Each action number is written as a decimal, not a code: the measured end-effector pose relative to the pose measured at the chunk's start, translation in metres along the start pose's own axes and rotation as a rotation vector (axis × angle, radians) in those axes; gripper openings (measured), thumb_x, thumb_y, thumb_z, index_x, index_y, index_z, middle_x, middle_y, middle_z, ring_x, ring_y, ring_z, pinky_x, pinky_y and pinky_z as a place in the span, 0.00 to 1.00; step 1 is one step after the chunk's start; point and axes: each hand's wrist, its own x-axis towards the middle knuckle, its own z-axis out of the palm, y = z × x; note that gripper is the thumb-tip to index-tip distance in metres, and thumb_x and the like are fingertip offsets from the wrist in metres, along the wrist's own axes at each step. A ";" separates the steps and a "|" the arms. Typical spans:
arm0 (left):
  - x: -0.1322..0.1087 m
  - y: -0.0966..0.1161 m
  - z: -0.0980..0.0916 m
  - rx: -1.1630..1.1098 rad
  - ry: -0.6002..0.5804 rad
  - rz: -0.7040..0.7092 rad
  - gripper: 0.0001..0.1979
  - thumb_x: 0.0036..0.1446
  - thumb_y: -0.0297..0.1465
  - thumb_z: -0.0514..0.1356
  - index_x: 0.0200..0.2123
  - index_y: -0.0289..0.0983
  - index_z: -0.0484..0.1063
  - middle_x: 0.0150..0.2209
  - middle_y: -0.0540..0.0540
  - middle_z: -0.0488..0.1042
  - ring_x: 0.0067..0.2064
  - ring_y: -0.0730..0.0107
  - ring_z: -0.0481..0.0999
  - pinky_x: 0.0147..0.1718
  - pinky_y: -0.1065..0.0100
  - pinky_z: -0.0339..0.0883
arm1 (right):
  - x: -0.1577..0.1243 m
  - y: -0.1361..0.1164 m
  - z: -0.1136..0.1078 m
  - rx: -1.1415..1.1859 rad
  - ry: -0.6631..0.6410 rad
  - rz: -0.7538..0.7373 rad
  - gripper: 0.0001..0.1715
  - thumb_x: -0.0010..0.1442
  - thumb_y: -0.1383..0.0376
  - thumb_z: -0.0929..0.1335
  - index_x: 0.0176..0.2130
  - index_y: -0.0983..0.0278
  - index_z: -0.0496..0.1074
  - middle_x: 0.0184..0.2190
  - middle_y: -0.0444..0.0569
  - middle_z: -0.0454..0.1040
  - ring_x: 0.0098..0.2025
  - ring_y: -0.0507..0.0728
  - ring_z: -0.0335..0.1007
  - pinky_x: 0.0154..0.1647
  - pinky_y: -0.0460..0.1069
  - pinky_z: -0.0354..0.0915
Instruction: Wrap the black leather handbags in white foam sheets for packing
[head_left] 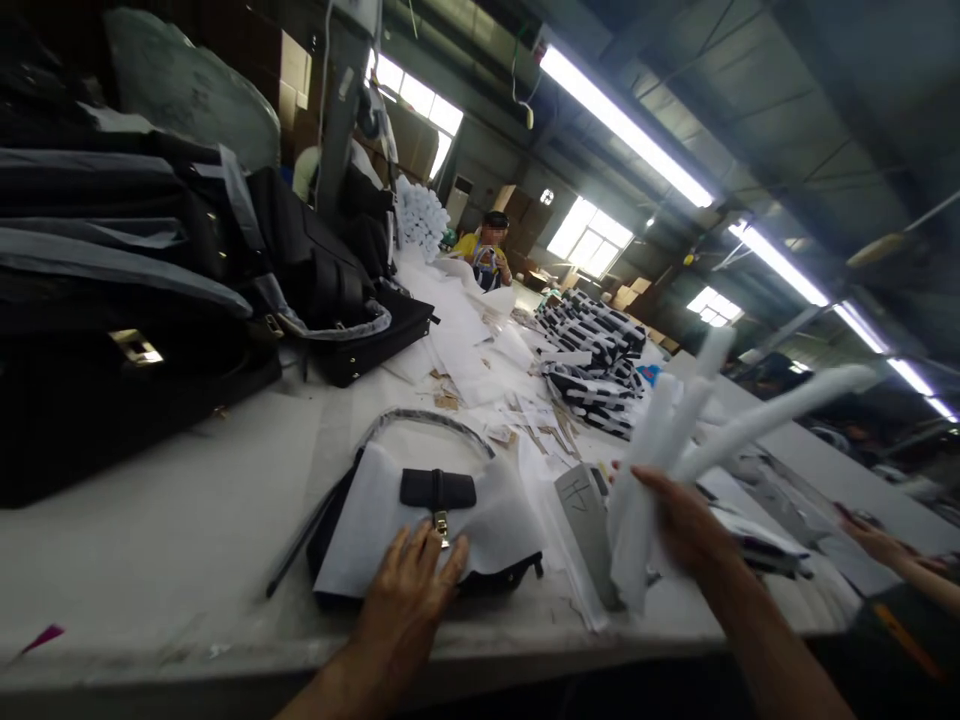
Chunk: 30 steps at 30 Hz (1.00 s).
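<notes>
A black handbag (pixel 360 590) lies flat near the table's front edge, mostly wrapped in white paper (pixel 390 520), with its black strap tab and metal clasp (pixel 439 522) showing. My left hand (pixel 409 590) rests on the bag just below the clasp, fingers spread flat. My right hand (pixel 679 520) is raised to the right of the bag and grips a bunch of white foam sheets or strips (pixel 705 420), blurred by motion.
Black handbags (pixel 120 330) are stacked at the left. White paper and cardboard scraps (pixel 480 370) litter the grey table (pixel 172 500). Black-and-white striped items (pixel 592 350) are piled further back. A person in yellow (pixel 487 250) sits at the far end; another person's hand (pixel 870 540) is at the right.
</notes>
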 end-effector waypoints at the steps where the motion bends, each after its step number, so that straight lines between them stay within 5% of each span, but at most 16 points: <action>1: -0.002 0.000 0.003 0.011 0.033 -0.017 0.19 0.64 0.27 0.53 0.57 0.44 0.69 0.51 0.41 0.76 0.54 0.55 0.75 0.57 0.52 0.64 | 0.021 -0.007 0.019 0.062 -0.058 0.071 0.16 0.53 0.57 0.74 0.36 0.67 0.76 0.31 0.54 0.78 0.36 0.63 0.77 0.38 0.54 0.75; 7: -0.008 -0.005 0.007 0.080 0.027 0.092 0.21 0.67 0.32 0.53 0.61 0.44 0.65 0.52 0.41 0.75 0.55 0.56 0.73 0.56 0.55 0.66 | 0.121 -0.012 0.119 0.059 -0.128 0.205 0.20 0.51 0.52 0.74 0.35 0.64 0.71 0.29 0.53 0.75 0.32 0.61 0.76 0.28 0.52 0.72; 10: -0.010 -0.004 0.006 0.097 0.054 0.038 0.21 0.67 0.32 0.52 0.62 0.44 0.65 0.51 0.41 0.76 0.56 0.56 0.73 0.58 0.54 0.64 | 0.139 0.003 0.132 0.001 -0.019 0.170 0.22 0.49 0.51 0.75 0.37 0.62 0.70 0.31 0.52 0.74 0.32 0.59 0.74 0.26 0.49 0.68; 14: -0.008 -0.003 0.006 0.061 0.008 0.043 0.20 0.68 0.34 0.50 0.60 0.36 0.65 0.56 0.38 0.73 0.58 0.56 0.72 0.58 0.55 0.65 | 0.137 0.014 0.118 -0.048 0.083 0.032 0.30 0.45 0.52 0.77 0.44 0.62 0.71 0.28 0.45 0.71 0.27 0.52 0.66 0.22 0.45 0.61; 19: -0.001 -0.003 -0.004 0.028 -0.030 0.054 0.14 0.67 0.26 0.48 0.50 0.33 0.69 0.51 0.36 0.75 0.55 0.57 0.74 0.57 0.54 0.64 | 0.083 0.011 0.077 -0.093 -0.054 -0.036 0.41 0.41 0.41 0.76 0.46 0.64 0.73 0.19 0.37 0.58 0.19 0.48 0.50 0.16 0.45 0.49; 23: 0.014 -0.004 -0.030 0.001 -0.247 0.142 0.14 0.65 0.23 0.50 0.52 0.32 0.67 0.51 0.34 0.75 0.56 0.54 0.74 0.56 0.51 0.65 | 0.012 0.013 0.038 -0.122 -0.283 -0.126 0.46 0.53 0.28 0.59 0.46 0.62 0.74 0.20 0.42 0.58 0.19 0.52 0.50 0.17 0.47 0.50; 27: 0.039 -0.018 -0.058 -0.107 -0.557 0.235 0.16 0.64 0.21 0.50 0.52 0.32 0.68 0.46 0.35 0.76 0.49 0.57 0.76 0.48 0.56 0.69 | -0.056 0.022 0.005 -0.356 -0.329 -0.193 0.34 0.56 0.34 0.63 0.32 0.60 0.77 0.22 0.47 0.66 0.26 0.57 0.62 0.27 0.50 0.62; 30: 0.060 -0.036 -0.073 -0.193 -0.661 0.326 0.14 0.62 0.20 0.51 0.47 0.36 0.72 0.42 0.42 0.77 0.41 0.64 0.77 0.43 0.64 0.70 | -0.096 0.036 -0.010 -0.392 -0.538 -0.142 0.22 0.50 0.44 0.72 0.29 0.60 0.77 0.25 0.46 0.72 0.30 0.57 0.67 0.32 0.49 0.64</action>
